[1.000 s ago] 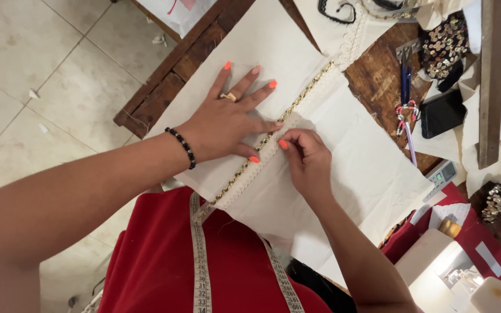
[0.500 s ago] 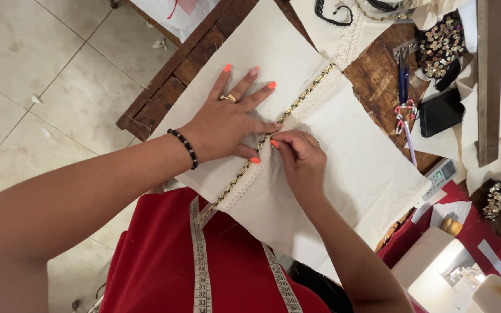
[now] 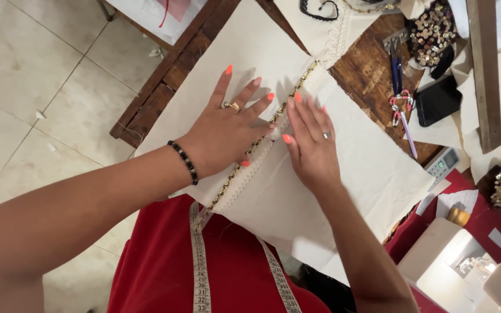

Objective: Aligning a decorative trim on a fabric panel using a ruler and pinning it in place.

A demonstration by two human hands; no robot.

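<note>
A black phone (image 3: 438, 99) lies at two o'clock, pens (image 3: 396, 74) beside it, a calculator (image 3: 443, 165) at three.

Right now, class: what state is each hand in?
Left hand: open, flat on the cream fabric, holding nothing.
Right hand: open, flat beside the beaded trim.

A dark wooden table (image 3: 372, 75) carries a big piece of cream cloth (image 3: 349, 174) with a beaded trim (image 3: 244, 162) along its middle. Beside the cloth lie blue pens (image 3: 397, 74), a black phone (image 3: 438, 99) and a heap of sequins (image 3: 430, 29).
</note>
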